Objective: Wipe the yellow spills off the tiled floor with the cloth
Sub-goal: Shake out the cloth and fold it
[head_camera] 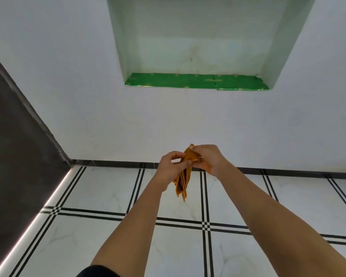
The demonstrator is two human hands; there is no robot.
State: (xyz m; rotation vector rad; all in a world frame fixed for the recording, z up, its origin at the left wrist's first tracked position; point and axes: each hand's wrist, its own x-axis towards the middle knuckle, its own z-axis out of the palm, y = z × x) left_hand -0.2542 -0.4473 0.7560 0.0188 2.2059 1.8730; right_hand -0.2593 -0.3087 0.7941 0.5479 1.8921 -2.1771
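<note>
Both hands meet in the middle of the room, held out above the floor, and each grip is clamped on the same orange cloth. The left hand pinches the cloth's left side between thumb and fingers, while the right hand closes over its top edge from the right. The cloth is folded into a narrow bundle; its upper corner pokes up between the two hands and the rest hangs down in layered folds, clear of the floor.

Two bare forearms reach in from the near edge, and a bit of dark sleeve shows at the near left.

Below the hands lies the tiled floor, white marbled tiles crossed by double black lines. I cannot pick out any yellow spill on the tiles that show. A dark skirting strip runs along the far edge of the floor under a white wall. High on that wall, to the far side, sits a recessed niche with a green-lined shelf. On the left a dark panel stands, with a bright line of light along its foot.
</note>
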